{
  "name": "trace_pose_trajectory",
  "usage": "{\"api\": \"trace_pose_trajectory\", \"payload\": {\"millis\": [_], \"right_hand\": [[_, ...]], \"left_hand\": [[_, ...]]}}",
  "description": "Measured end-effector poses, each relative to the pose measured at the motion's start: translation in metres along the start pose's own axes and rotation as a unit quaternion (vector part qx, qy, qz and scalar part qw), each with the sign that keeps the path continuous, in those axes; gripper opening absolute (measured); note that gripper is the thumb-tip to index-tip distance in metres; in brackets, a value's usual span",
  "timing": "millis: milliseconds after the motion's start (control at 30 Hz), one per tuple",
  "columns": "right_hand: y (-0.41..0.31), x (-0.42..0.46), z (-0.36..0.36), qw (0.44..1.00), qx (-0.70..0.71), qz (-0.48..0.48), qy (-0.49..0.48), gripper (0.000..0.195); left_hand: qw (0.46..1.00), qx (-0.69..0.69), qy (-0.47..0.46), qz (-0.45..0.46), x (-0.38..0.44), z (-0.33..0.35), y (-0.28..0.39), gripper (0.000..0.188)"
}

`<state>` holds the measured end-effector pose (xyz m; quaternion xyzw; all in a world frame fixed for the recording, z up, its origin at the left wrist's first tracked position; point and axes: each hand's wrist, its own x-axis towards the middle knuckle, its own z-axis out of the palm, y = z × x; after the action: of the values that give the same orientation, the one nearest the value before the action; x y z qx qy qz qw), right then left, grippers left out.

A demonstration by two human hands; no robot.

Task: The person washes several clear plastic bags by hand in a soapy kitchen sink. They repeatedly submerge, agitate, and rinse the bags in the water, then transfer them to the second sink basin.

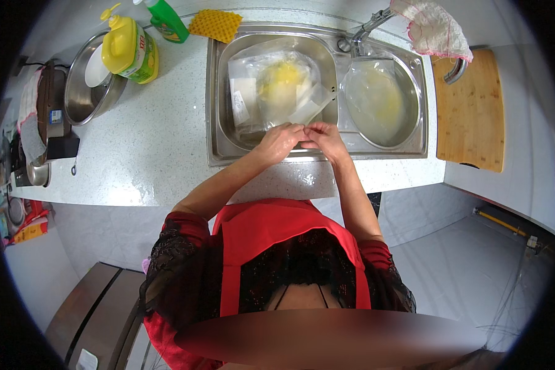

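Note:
My left hand (281, 140) and my right hand (324, 138) meet at the front edge of the left basin (224, 106) of a stainless steel sink. Their fingers are pinched together at the edge of a clear plastic bag (311, 104). Behind them, this and other clear plastic packaging lie in the basin, around something yellow and whitish (282, 81) that cannot be made out clearly. A white label shows at the left. In the right basin (415, 111) lies another clear plastic bag (374, 99) with cloudy, yellowish contents.
A yellow sponge (215, 25), a green bottle (169, 23) and a yellow pump bottle (132, 51) stand left of the sink, by a steel bowl (81, 108) holding a white bowl (95, 67). The faucet (372, 25) carries a cloth (437, 30). A wooden cutting board (471, 111) lies right.

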<state>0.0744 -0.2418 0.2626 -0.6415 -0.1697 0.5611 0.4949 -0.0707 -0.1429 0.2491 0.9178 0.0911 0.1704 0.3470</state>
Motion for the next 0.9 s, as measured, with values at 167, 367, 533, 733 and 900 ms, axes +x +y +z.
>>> {"api": "trace_pose_trajectory", "payload": {"millis": [167, 367, 533, 733, 900], "right_hand": [[0.0006, -0.0006, -0.0022, 1.0, -0.004, 0.004, -0.005, 0.016], [-0.0003, -0.0017, -0.0021, 1.0, -0.005, 0.009, -0.005, 0.016], [0.0009, -0.001, -0.0034, 1.0, -0.008, 0.012, -0.009, 0.018], [-0.0019, -0.0026, -0.003, 1.0, -0.022, 0.015, -0.008, 0.019], [0.0036, 0.0, -0.0061, 1.0, -0.022, 0.009, -0.005, 0.017]], "left_hand": [[1.0, 0.0, -0.003, 0.007, -0.0001, -0.0009, 0.0019, 0.022], [1.0, -0.001, -0.021, 0.005, 0.0003, -0.0043, 0.004, 0.023], [1.0, 0.005, -0.029, 0.006, 0.0003, -0.0038, 0.0047, 0.023], [1.0, 0.003, -0.029, 0.011, -0.0001, -0.0023, 0.0045, 0.024], [0.999, -0.006, -0.035, 0.02, 0.0013, -0.0039, 0.0062, 0.024]]}}
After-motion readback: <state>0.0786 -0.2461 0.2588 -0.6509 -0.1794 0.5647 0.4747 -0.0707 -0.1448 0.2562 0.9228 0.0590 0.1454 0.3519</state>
